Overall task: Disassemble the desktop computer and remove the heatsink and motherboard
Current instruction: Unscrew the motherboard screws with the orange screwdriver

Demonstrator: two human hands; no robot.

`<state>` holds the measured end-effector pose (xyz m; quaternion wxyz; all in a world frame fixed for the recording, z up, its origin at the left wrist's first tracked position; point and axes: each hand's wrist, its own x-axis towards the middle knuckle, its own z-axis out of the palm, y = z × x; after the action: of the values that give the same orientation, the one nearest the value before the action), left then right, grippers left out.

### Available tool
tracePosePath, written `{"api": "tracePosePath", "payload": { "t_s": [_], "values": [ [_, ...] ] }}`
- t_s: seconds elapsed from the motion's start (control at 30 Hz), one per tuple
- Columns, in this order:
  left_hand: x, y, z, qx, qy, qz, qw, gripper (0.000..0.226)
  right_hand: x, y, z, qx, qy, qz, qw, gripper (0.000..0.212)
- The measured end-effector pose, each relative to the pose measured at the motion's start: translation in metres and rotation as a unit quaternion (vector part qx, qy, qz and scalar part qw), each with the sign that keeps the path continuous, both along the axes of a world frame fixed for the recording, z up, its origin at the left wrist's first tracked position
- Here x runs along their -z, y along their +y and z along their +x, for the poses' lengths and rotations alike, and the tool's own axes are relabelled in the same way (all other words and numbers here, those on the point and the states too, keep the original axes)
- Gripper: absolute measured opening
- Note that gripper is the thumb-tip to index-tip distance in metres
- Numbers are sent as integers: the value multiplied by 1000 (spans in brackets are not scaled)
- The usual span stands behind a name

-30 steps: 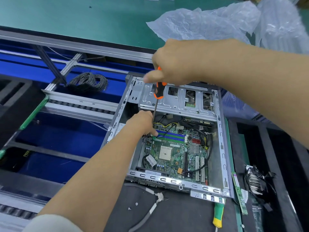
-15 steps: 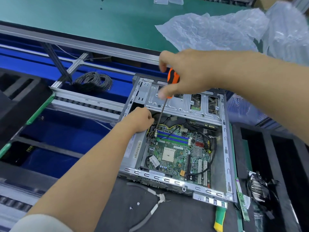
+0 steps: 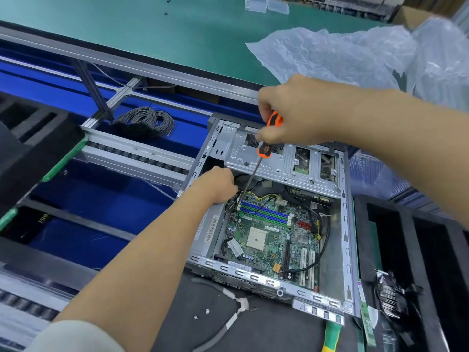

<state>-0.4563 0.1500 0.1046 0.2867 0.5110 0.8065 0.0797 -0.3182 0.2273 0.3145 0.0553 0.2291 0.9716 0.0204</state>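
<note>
The open desktop case (image 3: 346, 219) lies on a black mat, with the green motherboard (image 3: 274, 240) inside and its CPU socket (image 3: 256, 237) bare. My right hand (image 3: 299, 113) grips the orange-and-black screwdriver (image 3: 265, 149) above the drive cage. The shaft slants down-left to the board's far left corner. My left hand (image 3: 218, 184) reaches into that corner beside the screwdriver tip, fingers curled downward and hidden. A finned heatsink (image 3: 390, 295) with wires lies on the black foam tray at the right.
Taped-handle pliers (image 3: 228, 316) and two loose screws (image 3: 207, 311) lie on the mat in front of the case. A yellow-green tool handle (image 3: 330, 336) and a RAM stick (image 3: 366, 316) sit at the case's right front. Plastic bags (image 3: 355, 54) are behind; a cable coil (image 3: 146, 121) is at left.
My right hand moved the screwdriver handle up and to the right, so the shaft now leans more. My left hand stays at the board's far left corner.
</note>
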Motion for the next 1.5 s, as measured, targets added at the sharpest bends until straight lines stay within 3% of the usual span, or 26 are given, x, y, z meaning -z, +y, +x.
{"api": "tracePosePath", "payload": {
  "t_s": [0.07, 0.13, 0.23, 0.33, 0.4, 0.47, 0.57, 0.63, 0.7, 0.8, 0.87, 0.93, 1.0, 1.13, 1.3, 1.43, 1.5],
  "values": [
    [0, 1, 0, 0, -2, -5, 1000, 29, 1, 1, 2, -13, 7, -76, 997, 31],
    [1, 1, -1, 5, -3, -11, 1000, 30, 3, 1, 2, 3, 20, -128, 992, 42],
    [2, 2, -1, 7, -5, -15, 1000, 32, 4, 3, 1, 55, 10, -65, 996, 57],
    [3, 2, -1, 9, -6, -17, 1000, 33, 1, 3, 0, 38, -4, 24, 999, 44],
    [3, 2, -2, 12, -6, -19, 1000, 33, 1, 1, 2, 13, 3, -37, 999, 30],
    [3, 3, -2, 15, -2, -20, 1000, 32, 0, -2, 4, 19, -2, -106, 994, 36],
    [3, 3, -1, 15, 1, -20, 1000, 30, -1, -2, 4, 49, -9, -61, 997, 56],
    [3, 3, -1, 16, 0, -20, 1000, 30, -1, -1, 5, 39, -6, -23, 999, 49],
    [3, 3, -1, 16, -1, -19, 1000, 30, 1, 0, 6, 5, 2, -52, 999, 31],
    [3, 2, -1, 16, 3, -19, 1000, 29, 2, -1, 10, 9, 3, -91, 996, 42],
    [3, 3, -1, 14, 5, -20, 1000, 29, 3, 0, 11, 31, 2, -43, 999, 49],
    [4, 4, 0, 15, 4, -23, 1000, 28, 6, 3, 11, 22, 11, -10, 1000, 40],
    [4, 4, -1, 17, 3, -25, 1000, 29, 6, 3, 11, 1, 27, -55, 998, 28],
    [5, 4, -1, 18, 5, -22, 1000, 28, 7, 4, 10, 38, 87, -164, 982, 36],
    [7, 4, -2, 12, 5, -21, 1000, 27, 8, 6, 9, 63, 55, -66, 994, 59],
    [8, 4, -2, 13, 6, -14, 1000, 26, 9, 8, 12, 45, 54, -105, 992, 29],
    [9, 4, -3, 17, 7, -12, 1000, 28, 8, 8, 15, 50, 61, -129, 988, 26]
  ]
}}
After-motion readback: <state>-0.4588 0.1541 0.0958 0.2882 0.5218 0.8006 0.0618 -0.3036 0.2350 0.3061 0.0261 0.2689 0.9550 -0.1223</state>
